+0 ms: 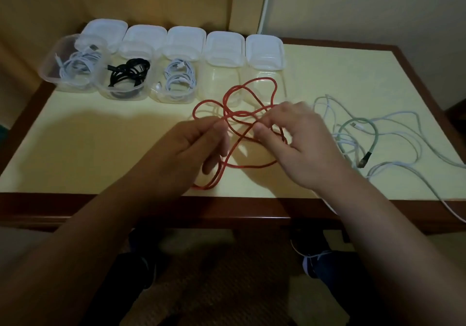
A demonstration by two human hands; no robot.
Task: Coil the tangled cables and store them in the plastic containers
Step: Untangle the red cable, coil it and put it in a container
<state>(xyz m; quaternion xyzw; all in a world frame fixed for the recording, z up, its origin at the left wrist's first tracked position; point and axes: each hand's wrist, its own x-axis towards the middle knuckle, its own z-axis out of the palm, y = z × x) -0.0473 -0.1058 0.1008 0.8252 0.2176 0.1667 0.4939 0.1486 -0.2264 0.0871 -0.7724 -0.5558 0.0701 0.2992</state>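
— Both forearms reach over the table's [75, 134] near edge. What are the hands doing?

— Left hand [199, 144] pinches the red cable [248, 83]; right hand [297, 136] pinches another strand of it. Its loops sprawl tangled on the tabletop between them.

— And the containers [222, 73]?

— Five in a row at the back, three holding coiled cables. White cables [393, 134] lie loose on the right.

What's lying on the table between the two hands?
In the head view, loops of the red cable span the gap between the left hand and the right hand; both pinch it, with bare table beneath.
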